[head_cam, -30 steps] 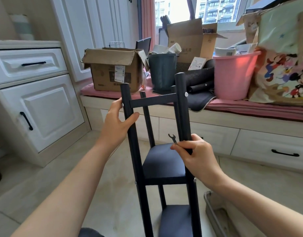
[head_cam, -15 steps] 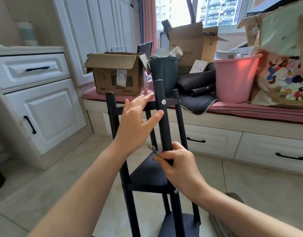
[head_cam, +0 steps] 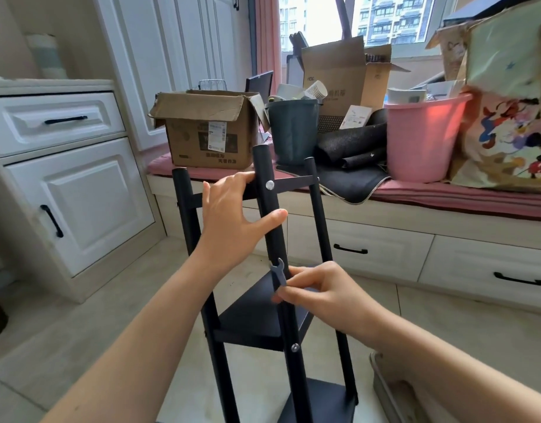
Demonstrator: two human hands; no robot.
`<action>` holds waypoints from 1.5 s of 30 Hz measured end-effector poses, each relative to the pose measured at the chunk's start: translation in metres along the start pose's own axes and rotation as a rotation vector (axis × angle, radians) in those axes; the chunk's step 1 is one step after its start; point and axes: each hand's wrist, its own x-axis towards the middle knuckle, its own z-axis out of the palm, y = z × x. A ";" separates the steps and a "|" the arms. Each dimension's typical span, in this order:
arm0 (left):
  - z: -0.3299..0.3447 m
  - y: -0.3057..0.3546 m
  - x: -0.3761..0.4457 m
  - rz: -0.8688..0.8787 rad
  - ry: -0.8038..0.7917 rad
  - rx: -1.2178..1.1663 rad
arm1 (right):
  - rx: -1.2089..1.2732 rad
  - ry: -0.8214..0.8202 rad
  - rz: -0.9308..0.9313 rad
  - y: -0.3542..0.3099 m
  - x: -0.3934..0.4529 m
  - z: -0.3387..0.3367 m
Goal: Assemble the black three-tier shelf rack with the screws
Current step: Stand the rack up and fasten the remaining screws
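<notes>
Head: L hand (head_cam: pixel 232 221) open on rack (head_cam: pixel 270 215), R hand (head_cam: pixel 321 294) pinches wrench (head_cam: pixel 278 273).

- Rack (head_cam: pixel 272 319): 1, at 6 o'clock.
- Screws in near post: 2, upper (head_cam: pixel 269 185), lower (head_cam: pixel 295 347).
- Wrench (head_cam: pixel 278 274): 1, centre.
- Hands: 2, left (head_cam: pixel 232 221), right (head_cam: pixel 321 296).
- Cardboard boxes: 2, at 11 o'clock (head_cam: pixel 208 132) and 12 o'clock (head_cam: pixel 345 77).
- Buckets: 2, dark (head_cam: pixel 293 129) at 12 o'clock, pink (head_cam: pixel 421 135) at 2 o'clock.
- Printed bag (head_cam: pixel 513 117): 1, at 2 o'clock.
</notes>
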 end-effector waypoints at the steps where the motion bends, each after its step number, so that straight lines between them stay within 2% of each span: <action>1: -0.001 -0.001 0.000 0.003 -0.020 -0.017 | 0.000 -0.035 0.004 -0.001 -0.001 -0.009; 3: -0.005 -0.004 -0.001 0.004 -0.057 -0.043 | 0.016 -0.030 0.012 -0.002 -0.003 -0.029; 5: -0.010 -0.008 -0.001 -0.007 -0.077 -0.070 | 0.045 0.052 0.019 -0.001 0.000 -0.042; 10: -0.014 -0.013 -0.001 0.027 -0.080 -0.093 | -0.047 0.217 -0.032 0.004 0.023 -0.033; 16: -0.017 -0.019 -0.003 0.071 -0.072 -0.090 | -0.101 0.192 0.005 -0.004 0.061 -0.018; 22: -0.018 -0.022 -0.006 0.068 -0.067 -0.105 | -0.091 0.186 -0.066 -0.010 0.080 -0.007; 29: -0.021 -0.031 -0.006 0.065 -0.080 -0.143 | -0.201 0.228 -0.227 -0.013 0.086 -0.005; 40: -0.024 -0.032 -0.006 0.066 -0.072 -0.158 | -0.207 0.351 -0.348 -0.015 0.097 0.011; 45: -0.025 -0.029 -0.007 0.068 -0.082 -0.181 | -0.239 0.456 -0.435 -0.010 0.099 0.020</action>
